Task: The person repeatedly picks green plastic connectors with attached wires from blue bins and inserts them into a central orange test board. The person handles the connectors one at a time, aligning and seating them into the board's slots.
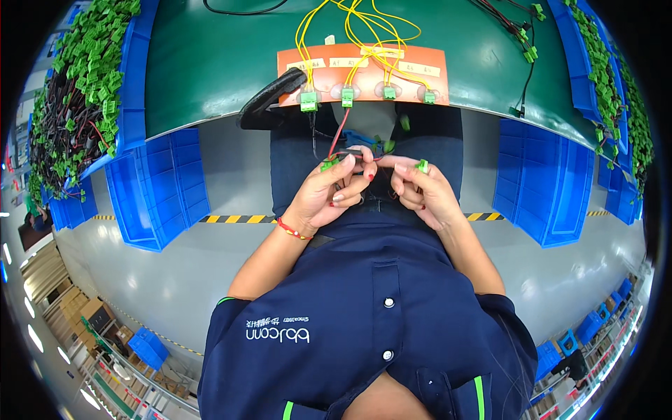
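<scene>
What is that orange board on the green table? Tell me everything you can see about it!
The orange board is a flat, wide rectangle lying at the near edge of the green table, right above the person's lap. Pale paper labels are stuck across it. Along its near edge sit four green plug connectors on pale round mounts. Yellow wires loop over the board and run down to those plugs. A black strap-like thing lies by its left corner. Neither hand touches it.
</scene>
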Demonstrator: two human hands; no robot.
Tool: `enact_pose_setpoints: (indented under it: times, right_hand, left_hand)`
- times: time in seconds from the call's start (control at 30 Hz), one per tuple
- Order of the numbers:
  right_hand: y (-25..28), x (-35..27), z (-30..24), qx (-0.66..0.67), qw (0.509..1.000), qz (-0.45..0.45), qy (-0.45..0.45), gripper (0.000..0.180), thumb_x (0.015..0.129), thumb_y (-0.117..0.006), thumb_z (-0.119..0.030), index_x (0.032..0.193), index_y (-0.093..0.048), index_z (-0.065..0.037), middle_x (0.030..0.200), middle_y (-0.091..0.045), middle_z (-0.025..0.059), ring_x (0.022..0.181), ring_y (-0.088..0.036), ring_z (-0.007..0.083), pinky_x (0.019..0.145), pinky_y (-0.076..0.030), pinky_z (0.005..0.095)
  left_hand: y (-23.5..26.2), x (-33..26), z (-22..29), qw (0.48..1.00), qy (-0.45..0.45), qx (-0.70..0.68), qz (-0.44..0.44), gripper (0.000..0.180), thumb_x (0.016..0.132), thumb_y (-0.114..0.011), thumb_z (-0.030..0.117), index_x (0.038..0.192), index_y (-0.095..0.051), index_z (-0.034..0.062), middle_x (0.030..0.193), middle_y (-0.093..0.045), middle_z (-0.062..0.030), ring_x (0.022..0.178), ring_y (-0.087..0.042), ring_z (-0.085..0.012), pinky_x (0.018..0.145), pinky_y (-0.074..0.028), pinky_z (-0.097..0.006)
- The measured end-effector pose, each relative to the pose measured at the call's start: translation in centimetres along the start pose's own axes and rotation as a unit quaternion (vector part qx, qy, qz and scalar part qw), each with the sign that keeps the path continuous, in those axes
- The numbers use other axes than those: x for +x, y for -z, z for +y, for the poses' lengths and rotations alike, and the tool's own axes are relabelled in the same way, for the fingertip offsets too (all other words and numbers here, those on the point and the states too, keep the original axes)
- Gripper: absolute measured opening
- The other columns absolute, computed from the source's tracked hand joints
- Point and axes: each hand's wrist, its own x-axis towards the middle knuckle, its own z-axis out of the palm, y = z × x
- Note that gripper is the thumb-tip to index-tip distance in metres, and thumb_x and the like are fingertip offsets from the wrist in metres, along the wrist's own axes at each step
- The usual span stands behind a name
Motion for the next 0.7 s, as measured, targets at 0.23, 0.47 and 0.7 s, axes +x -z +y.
enact_pose_setpoints:
  times: [0.23,0.47,0.7]
  right_hand:
    - [-0.6,-0.1,-1.7,0.074,0.991,0.026,0.11,0.033,0.102,-0.055,-0.018,0.127,-0.058,0.003,0.073,-0.053,-0.0018,0.043,-0.025,0.0009,0.04,-0.021,0.02]
    - [-2.6,-0.4,-3.1,-0.094,0.976,0.035,0.195,0.026,0.101,-0.057,-0.018,0.114,-0.067,0.002,0.068,-0.056,-0.0033,0.048,-0.03,-0.0009,0.044,-0.022,0.0191]
    - [-4.3,1.1,-4.5,-0.276,0.933,-0.037,0.227,0.022,0.1,-0.058,-0.017,0.105,-0.07,0.002,0.066,-0.055,-0.0029,0.06,-0.048,0.0048,0.057,-0.039,0.0226]
  left_hand:
    - [-0.8,-1.7,0.4,0.992,0.061,0.107,-0.007,0.038,0.097,-0.063,0.03,0.109,-0.056,-0.0056,0.09,-0.055,-0.0104,0.054,-0.035,-0.0018,0.045,-0.027,-0.017]
    - [-0.3,-2.8,0.4,0.985,0.079,0.152,0.033,0.039,0.098,-0.062,0.024,0.12,-0.057,-0.0078,0.086,-0.055,-0.0072,0.053,-0.034,-0.0007,0.045,-0.024,-0.017]
    - [-3.1,-2.9,1.0,0.862,-0.135,0.378,0.311,0.031,0.101,-0.058,0.02,0.127,-0.059,0.0024,0.076,-0.047,0.0076,0.056,-0.032,0.0019,0.047,-0.024,-0.017]
